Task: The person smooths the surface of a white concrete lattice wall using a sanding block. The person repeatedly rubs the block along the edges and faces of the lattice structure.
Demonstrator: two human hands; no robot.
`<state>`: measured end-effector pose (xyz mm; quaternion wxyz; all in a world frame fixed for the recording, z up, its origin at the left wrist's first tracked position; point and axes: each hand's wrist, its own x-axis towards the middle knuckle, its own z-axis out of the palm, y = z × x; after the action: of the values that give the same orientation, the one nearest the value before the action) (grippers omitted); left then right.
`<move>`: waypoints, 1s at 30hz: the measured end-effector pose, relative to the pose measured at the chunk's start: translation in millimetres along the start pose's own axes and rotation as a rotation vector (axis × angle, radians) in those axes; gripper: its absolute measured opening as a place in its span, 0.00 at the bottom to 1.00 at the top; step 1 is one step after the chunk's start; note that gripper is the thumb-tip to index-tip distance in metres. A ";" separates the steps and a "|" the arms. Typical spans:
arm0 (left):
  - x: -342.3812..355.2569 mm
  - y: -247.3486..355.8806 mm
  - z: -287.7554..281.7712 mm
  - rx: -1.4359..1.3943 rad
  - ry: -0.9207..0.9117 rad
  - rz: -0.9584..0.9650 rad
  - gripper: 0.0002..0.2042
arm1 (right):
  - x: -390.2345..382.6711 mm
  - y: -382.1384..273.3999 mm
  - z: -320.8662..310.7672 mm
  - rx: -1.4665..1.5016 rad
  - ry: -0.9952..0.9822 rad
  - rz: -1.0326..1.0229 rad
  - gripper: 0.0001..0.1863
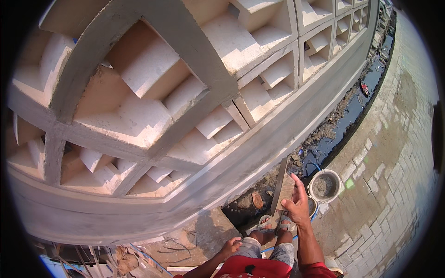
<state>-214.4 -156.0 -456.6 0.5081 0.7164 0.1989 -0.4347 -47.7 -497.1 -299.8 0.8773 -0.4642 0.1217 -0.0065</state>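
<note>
My right hand [299,206] is closed on a wooden float [286,187], a flat, greyish-brown board held upright on edge. The thumb presses on its near side and the forefinger stretches up beside it. My left hand [229,248] holds nothing and hangs by my left thigh, its fingers loosely apart. Ahead and to the left stands a wall of pale breeze blocks [148,74] framed by grey cement bands [194,51]. Below the blocks runs a smooth grey cement ledge [185,199]; both hands are apart from it.
A bucket of wet mortar [326,186] stands right of my right hand, with a smaller bucket [311,207] partly hidden beside my wrist. A ditch of dark water [345,134] follows the wall's foot. Paving bricks [384,199] lie to the right. Wire [178,248] lies near my left hand.
</note>
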 end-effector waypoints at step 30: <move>-52.3 -0.2 -40.9 0.019 0.120 -0.167 0.23 | -17.0 -8.4 67.1 -0.051 0.142 -0.124 0.35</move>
<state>-225.7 -110.9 -409.2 0.4503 0.7269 0.2838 -0.4340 -48.7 -445.2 -253.2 0.8523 -0.4914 0.1546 -0.0904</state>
